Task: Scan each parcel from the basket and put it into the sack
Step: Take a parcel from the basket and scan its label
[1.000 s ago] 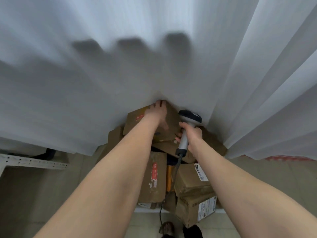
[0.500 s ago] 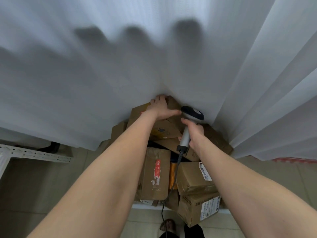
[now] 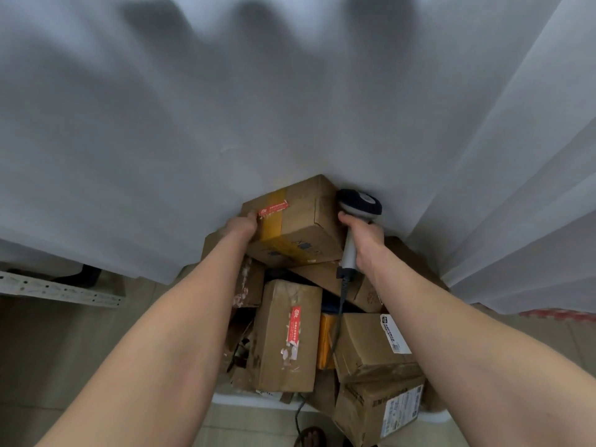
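Left hand [image 3: 242, 225] grips the left end of a brown parcel [image 3: 300, 227]. The thumb lies on top beside a red sticker [image 3: 273, 208]; the other fingers curl round the end and are mostly hidden. The parcel is tilted and raised above the pile, with its far top edge up against the lower edge of the white sack [image 3: 290, 108], which fills the upper view. A yellow tape band [image 3: 271, 225] crosses the parcel near the held end. Right hand [image 3: 364, 237] has its fingers closed round the handle of the scanner [image 3: 359, 204]. The scanner's dark head is just beside the parcel's right end; contact cannot be told. The cable [image 3: 337, 324] hangs down from the handle over the pile. Below the arms, other parcels [image 3: 287, 333] lie jumbled in the basket [image 3: 238, 400]; only the white near rim of it shows. One has a red sticker strip, and two at the right carry white labels. A perforated metal rail [image 3: 61, 290] is at the left, above the tiled floor [image 3: 48, 350].
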Tool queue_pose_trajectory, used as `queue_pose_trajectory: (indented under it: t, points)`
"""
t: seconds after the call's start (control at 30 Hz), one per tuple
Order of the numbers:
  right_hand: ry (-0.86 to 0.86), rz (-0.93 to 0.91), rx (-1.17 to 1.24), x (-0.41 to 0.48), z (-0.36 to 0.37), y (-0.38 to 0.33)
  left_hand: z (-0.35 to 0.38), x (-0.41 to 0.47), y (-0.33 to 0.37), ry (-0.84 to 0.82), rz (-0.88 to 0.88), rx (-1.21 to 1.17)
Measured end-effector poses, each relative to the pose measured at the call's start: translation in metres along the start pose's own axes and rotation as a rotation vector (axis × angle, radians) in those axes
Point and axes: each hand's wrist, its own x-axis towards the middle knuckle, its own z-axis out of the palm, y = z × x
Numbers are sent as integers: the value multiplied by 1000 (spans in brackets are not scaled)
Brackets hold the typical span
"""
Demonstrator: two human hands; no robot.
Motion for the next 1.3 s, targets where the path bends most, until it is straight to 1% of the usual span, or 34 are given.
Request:
queue_pose_trajectory:
  t: [0.07, 0.17, 0.27, 0.33, 0.4, 0.47, 0.57, 0.77, 0.87, 0.9, 0.97, 1.1, 1.2, 1.3]
  points:
    - [-5, -8, -5, -1, 1, 3, -2, 2, -2, 0, -5, -7]
    - [5, -23, -15, -5, 3, 4, -7, -3, 0, -59, 21, -28]
    - [20, -38, -9, -7, 4, 3, -7, -4, 2, -40, 41, -54]
    - [27, -38, 15, -13, 2, 2, -8, -9, -1, -35, 57, -134]
    - [45, -40, 50, -24, -2, 1, -14, -19, -4, -38, 77, -270]
    - [65, -41, 70, -38, -6, -5, -26, -36, -5, -80, 76, -393]
    - [67, -51, 80, -66, -12, -13, -51, -63, -2, -133, 63, -503]
    - [94, -61, 132, -139, -23, -27, -112, -121, -7, -216, -44, -689]
    - [87, -50, 180, -177, -28, -30, -139, -132, -17, -180, -83, -677]
    - [74, -54, 196, -189, -29, -31, -151, -149, -18, -181, -88, -659]
    - [51, -69, 219, -213, -30, -33, -173, -184, -20, -195, -91, -633]
    - [2, -103, 219, -259, -28, -34, -210, -223, -41, -252, -92, -625]
    - [-57, -132, 207, -290, -26, -30, -234, -256, -65, -289, -105, -604]
    - [-110, -165, 210, -321, -27, -22, -252, -283, -98, -320, -128, -653]
